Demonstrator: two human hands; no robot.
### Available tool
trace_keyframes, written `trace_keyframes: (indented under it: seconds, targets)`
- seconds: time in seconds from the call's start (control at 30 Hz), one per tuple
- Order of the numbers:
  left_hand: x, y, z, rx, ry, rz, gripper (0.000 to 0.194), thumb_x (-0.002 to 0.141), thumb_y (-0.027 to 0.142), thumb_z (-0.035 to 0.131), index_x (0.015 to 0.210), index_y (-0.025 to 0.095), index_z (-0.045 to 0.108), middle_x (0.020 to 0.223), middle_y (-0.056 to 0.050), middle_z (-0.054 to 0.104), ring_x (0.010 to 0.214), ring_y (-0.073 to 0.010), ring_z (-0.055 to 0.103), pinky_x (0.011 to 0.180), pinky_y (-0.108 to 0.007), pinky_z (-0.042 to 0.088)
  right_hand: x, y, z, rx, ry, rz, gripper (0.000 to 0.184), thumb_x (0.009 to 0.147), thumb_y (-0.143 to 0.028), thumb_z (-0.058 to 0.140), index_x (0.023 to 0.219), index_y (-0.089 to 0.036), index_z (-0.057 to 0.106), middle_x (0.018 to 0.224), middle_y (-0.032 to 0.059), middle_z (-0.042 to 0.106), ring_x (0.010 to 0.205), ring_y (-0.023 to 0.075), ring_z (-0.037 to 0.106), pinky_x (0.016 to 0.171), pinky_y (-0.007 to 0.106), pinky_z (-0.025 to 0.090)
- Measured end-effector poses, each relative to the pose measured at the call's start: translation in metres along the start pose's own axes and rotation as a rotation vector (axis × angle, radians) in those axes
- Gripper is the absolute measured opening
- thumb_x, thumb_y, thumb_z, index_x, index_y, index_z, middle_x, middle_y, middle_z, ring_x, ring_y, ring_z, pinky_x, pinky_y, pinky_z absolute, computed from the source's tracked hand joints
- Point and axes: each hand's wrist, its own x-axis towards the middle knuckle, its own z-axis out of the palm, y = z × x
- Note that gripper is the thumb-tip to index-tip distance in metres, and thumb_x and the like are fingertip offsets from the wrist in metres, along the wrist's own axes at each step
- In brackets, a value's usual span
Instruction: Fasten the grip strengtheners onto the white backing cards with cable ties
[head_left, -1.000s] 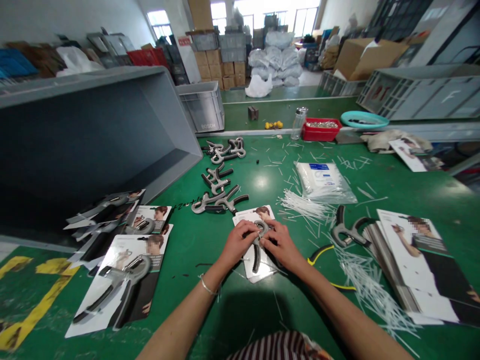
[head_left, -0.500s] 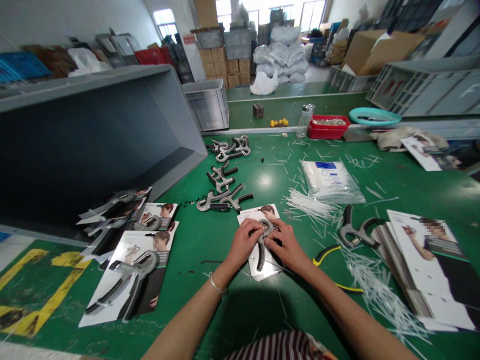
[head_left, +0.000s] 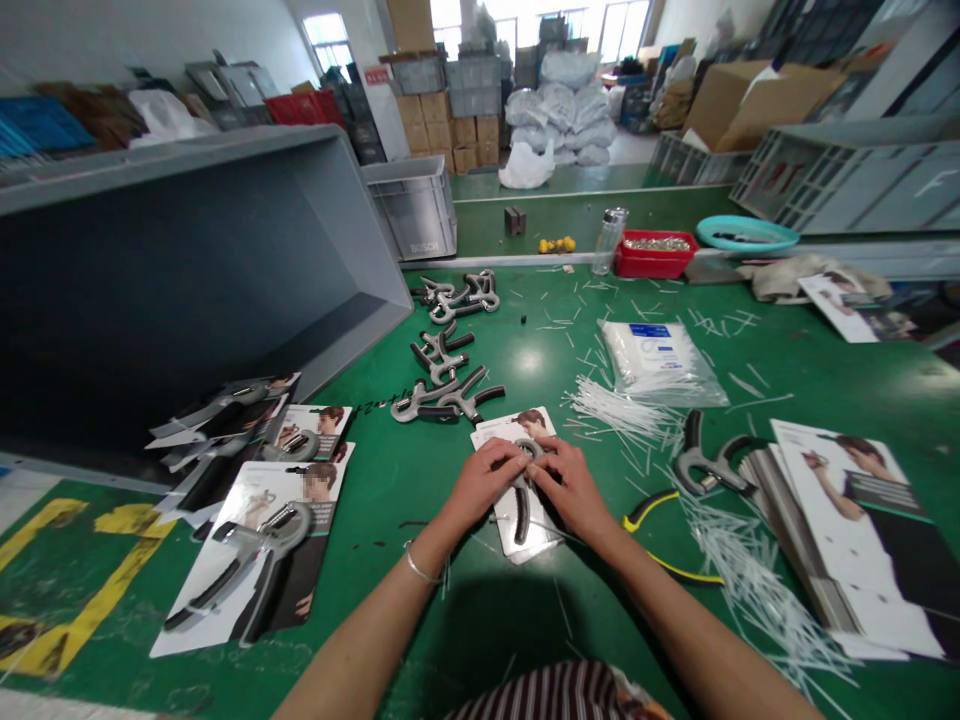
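A grey hand grip strengthener (head_left: 522, 512) with black handles lies on a printed backing card (head_left: 521, 548) in front of me. My left hand (head_left: 486, 482) is closed at its upper part, thumb and fingertips pressed together. From the other side my right hand (head_left: 568, 488) closes on the same part, its fingertips touching those of the left. Thin pale strands, which look like cable tie ends, stick out beside both hands. Whatever is between the fingertips is hidden. Yellow-and-black pliers (head_left: 651, 512) rest right of my right hand.
Loose hand grips (head_left: 442, 400) lie beyond my hands. Carded grips (head_left: 259, 550) are at left by a large grey bin (head_left: 360, 330). White cable ties (head_left: 622, 410), a plastic bag of ties (head_left: 660, 360), another grip (head_left: 709, 465) and stacked cards (head_left: 847, 540) occupy the right.
My fingertips have drawn closer together over the hand grip, and my left wrist has shifted slightly left. The grip and card stay nearly in place.
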Motion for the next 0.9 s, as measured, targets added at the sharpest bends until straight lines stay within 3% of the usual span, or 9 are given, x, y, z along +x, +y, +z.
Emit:
trace_keyframes:
  seconds: [0.1,0.23,0.43,0.53,0.6,0.67,0.77,0.9]
  targets:
    - [0.005,0.012,0.002,0.014,0.088,-0.080,0.010,0.085,0.024,0.064,0.079,0.018,0.068,0.079,-0.002,0.065,0.078,-0.0168,0.060,0.076,-0.029,0.047,-0.001,0.004,0.002,0.019,0.039,-0.013,0.014,0.092,-0.028,0.056,0.100,-0.024,0.066,0.124,0.0082,0.061,0.119,0.0271,0.050,0.101,0.046,0.037]
    - [-0.010,0.030,0.018,0.254,0.119,0.105,0.013,0.090,0.021,0.058,0.078,0.018,0.063,0.084,-0.002,0.064,0.089,-0.0186,0.058,0.087,-0.034,0.044,0.000,0.007,0.006,0.030,0.105,-0.029,0.027,0.090,-0.021,0.052,0.116,-0.022,0.059,0.123,0.0097,0.061,0.117,0.0265,0.051,0.099,0.045,0.039]
    - [-0.057,0.025,0.034,0.691,-0.111,0.364,0.020,0.095,0.016,0.046,0.085,0.018,0.063,0.088,-0.007,0.064,0.093,-0.0227,0.054,0.092,-0.043,0.039,0.009,0.008,0.013,0.011,0.128,-0.083,0.029,0.087,-0.016,0.053,0.115,-0.020,0.058,0.126,0.0105,0.061,0.120,0.0258,0.050,0.103,0.045,0.035]
    - [-0.069,0.024,0.028,0.708,-0.074,0.291,0.011,0.095,0.025,0.054,0.099,0.020,0.063,0.107,-0.008,0.064,0.107,-0.0251,0.053,0.097,-0.045,0.038,0.007,0.004,0.005,-0.011,0.140,-0.086,0.022,0.089,-0.019,0.054,0.110,-0.020,0.060,0.126,0.0107,0.061,0.120,0.0260,0.051,0.102,0.045,0.036]
    - [-0.074,0.026,0.021,0.722,0.053,0.170,0.031,0.088,0.039,0.065,0.112,0.019,0.059,0.121,-0.012,0.058,0.114,-0.0289,0.050,0.098,-0.048,0.038,-0.001,-0.003,-0.007,-0.054,0.107,-0.106,0.017,0.092,-0.021,0.054,0.107,-0.020,0.061,0.120,0.0096,0.063,0.114,0.0254,0.053,0.099,0.044,0.038]
    - [-0.078,0.027,0.014,0.767,0.099,0.044,0.049,0.081,0.048,0.070,0.115,0.016,0.056,0.119,-0.015,0.057,0.110,-0.0315,0.052,0.095,-0.050,0.040,-0.012,-0.013,-0.019,-0.121,-0.009,-0.137,0.013,0.096,-0.023,0.051,0.102,-0.020,0.062,0.108,0.0074,0.067,0.103,0.0237,0.056,0.094,0.040,0.040]
    - [-0.081,0.026,0.009,0.804,0.007,-0.051,0.034,0.086,0.040,0.064,0.107,0.015,0.057,0.100,-0.011,0.061,0.097,-0.0283,0.056,0.088,-0.045,0.044,-0.029,-0.032,-0.025,-0.319,-0.226,-0.201,0.015,0.097,-0.021,0.050,0.095,-0.019,0.065,0.091,0.0067,0.069,0.091,0.0234,0.055,0.085,0.036,0.043]
    - [-0.079,0.028,0.006,0.843,-0.044,-0.059,0.013,0.091,0.027,0.055,0.095,0.016,0.060,0.089,-0.009,0.062,0.089,-0.0260,0.057,0.086,-0.042,0.044,-0.037,-0.052,-0.013,-0.661,-0.327,-0.264,0.011,0.092,-0.017,0.056,0.089,-0.014,0.066,0.086,0.0127,0.068,0.089,0.0292,0.054,0.079,0.041,0.041]
